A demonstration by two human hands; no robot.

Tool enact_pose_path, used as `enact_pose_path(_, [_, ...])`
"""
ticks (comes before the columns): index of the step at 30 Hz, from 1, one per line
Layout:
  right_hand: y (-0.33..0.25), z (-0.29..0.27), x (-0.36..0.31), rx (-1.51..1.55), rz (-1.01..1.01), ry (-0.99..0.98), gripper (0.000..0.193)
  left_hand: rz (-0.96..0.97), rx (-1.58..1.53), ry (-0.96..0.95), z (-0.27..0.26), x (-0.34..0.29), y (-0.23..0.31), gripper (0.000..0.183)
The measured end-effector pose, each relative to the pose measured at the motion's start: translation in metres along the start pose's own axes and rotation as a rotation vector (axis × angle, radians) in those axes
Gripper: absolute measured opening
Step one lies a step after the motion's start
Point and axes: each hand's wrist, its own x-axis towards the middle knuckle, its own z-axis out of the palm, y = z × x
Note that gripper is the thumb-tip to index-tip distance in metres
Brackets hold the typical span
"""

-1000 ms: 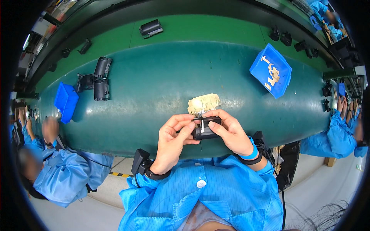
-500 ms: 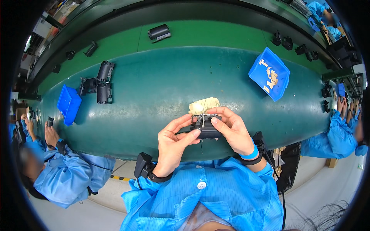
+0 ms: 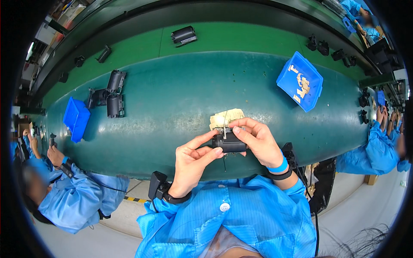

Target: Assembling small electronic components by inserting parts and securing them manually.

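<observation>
Here, glossy green tabletop (image 3: 172,94) under held black part (image 3: 232,142); pale floor (image 3: 124,220).

Smooth black plastic housing (image 3: 232,145), blue plastic bin (image 3: 313,82), glossy green tabletop (image 3: 172,96); wrinkled blue cloth jacket (image 3: 262,215)

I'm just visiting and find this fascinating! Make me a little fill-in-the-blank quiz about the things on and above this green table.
1. The cylindrical part held between the left hand and the right hand is coloured ____.
2. The right-side tray, which holds pale pieces, is coloured ____.
3. On the table, near the left-side tray, the clustered black parts number ____.

Missing words: black; blue; three.
</observation>
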Motion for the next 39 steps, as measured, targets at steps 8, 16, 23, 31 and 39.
enact_pose_path(8, [0.004, 0.019, -0.003, -0.268, -0.261, 0.206, 0.036, -0.001, -0.1, 0.004, -0.001, 0.002, -0.003, 0.045])
enact_pose_path(16, [-0.001, 0.003, -0.009, -0.238, -0.168, 0.024, 0.049, 0.025, -0.114, 0.028, -0.001, 0.001, 0.001, 0.044])
enact_pose_path(23, [-0.031, 0.004, -0.002, -0.845, -0.356, -0.094, 0.056, 0.166, 0.085, 0.027, -0.012, 0.015, 0.002, 0.04])
enact_pose_path(31, [-0.073, -0.032, 0.122, -1.187, -0.77, 0.504, 0.055, 0.683, 0.698, 0.207, -0.044, 0.082, 0.049, 0.023])
enact_pose_path(39, [-0.064, -0.066, 0.187, -1.223, -0.622, 0.653, 0.055, 0.929, 1.198, 0.21, -0.059, 0.127, 0.075, 0.013])
